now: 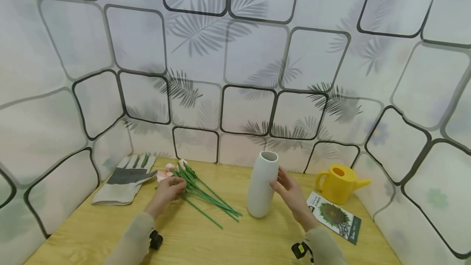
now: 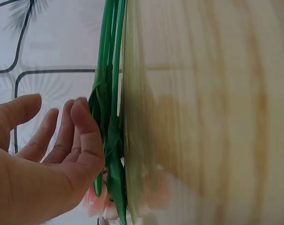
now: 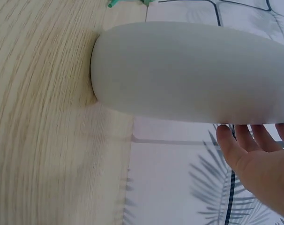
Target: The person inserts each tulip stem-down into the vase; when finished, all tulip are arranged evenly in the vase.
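Pink artificial flowers (image 1: 170,168) with green stems (image 1: 209,198) lie on the table, blooms toward the back left. Beside their leaves is my left hand (image 1: 169,192). In the left wrist view its fingers bend loosely, with a gap to the thumb, and the fingertips meet the edge of the green leaves (image 2: 102,98). A tall white vase (image 1: 262,187) stands upright on the table, its mouth facing up. Against its right side are the fingertips of my right hand (image 1: 290,195). The right wrist view shows these fingers touching the vase wall (image 3: 189,70) without wrapping round it.
A grey and white work glove (image 1: 125,179) lies at the left, next to the blooms. At the right stand a yellow watering can (image 1: 336,185) and, in front of it, a flat seed packet (image 1: 335,217) with a sunflower picture. Patterned fabric walls (image 1: 198,105) enclose the wooden table (image 1: 206,244).
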### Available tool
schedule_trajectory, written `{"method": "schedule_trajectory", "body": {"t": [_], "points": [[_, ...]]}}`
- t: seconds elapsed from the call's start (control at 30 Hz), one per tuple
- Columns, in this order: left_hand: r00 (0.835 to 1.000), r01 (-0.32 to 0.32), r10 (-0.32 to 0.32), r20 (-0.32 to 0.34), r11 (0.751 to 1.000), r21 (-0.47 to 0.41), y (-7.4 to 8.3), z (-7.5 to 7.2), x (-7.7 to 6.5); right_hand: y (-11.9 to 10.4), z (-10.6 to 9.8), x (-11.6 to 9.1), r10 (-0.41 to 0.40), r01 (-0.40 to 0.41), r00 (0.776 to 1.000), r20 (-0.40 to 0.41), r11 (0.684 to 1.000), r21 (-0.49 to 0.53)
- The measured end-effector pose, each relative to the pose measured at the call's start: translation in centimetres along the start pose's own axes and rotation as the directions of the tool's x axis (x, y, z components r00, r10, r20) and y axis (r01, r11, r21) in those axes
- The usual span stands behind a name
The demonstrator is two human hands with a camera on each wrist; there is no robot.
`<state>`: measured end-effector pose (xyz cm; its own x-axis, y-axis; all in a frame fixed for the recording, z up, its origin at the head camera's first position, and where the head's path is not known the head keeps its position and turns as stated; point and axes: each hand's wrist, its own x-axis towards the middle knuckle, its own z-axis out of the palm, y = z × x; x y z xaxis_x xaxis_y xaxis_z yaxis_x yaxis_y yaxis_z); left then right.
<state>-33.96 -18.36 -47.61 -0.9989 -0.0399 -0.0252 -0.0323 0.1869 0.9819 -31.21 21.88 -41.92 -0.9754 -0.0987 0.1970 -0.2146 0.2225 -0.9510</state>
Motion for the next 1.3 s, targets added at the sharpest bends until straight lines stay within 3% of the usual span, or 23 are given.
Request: {"method": "schedule_trajectory", "body": {"t": [0.13, 0.33, 0.6, 0.97, 1.1, 1.3], "points": [[0.995, 0.068, -0.068, 0.076, 0.998, 0.007, -0.2, -0.1, 0.1, 0.2, 0.5, 0.4, -0.017, 0.018, 1.0, -0.012, 0.999, 0.04], [0.972, 0.083, -0.085, 0.22, 0.996, 0.021, -0.6, 0.3, 0.4, 0.2, 1.1, 0.6, -0.024, 0.025, 0.999, -0.037, 0.999, 0.034], [0.954, 0.147, -0.142, 0.263, 0.989, 0.002, -0.5, 1.1, 0.5, -0.4, 1.3, 0.9, -0.038, 0.041, 0.997, -0.063, 0.998, 0.044], [0.962, 0.211, -0.19, 0.198, 0.974, -0.088, -0.7, 1.7, 0.7, -1.1, 1.6, 1.4, -0.073, 0.077, 0.995, -0.066, 0.995, 0.057], [0.978, 0.182, -0.16, 0.135, 0.968, -0.172, -0.4, 1.9, 0.6, -1.1, 1.6, 1.6, -0.071, 0.074, 0.995, -0.063, 0.996, 0.042], [0.997, 0.064, -0.076, -0.031, 0.96, -0.271, 0.6, 2.7, 0.4, -1.1, 1.2, 1.8, -0.079, 0.08, 0.995, -0.06, 0.996, 0.024]]}}
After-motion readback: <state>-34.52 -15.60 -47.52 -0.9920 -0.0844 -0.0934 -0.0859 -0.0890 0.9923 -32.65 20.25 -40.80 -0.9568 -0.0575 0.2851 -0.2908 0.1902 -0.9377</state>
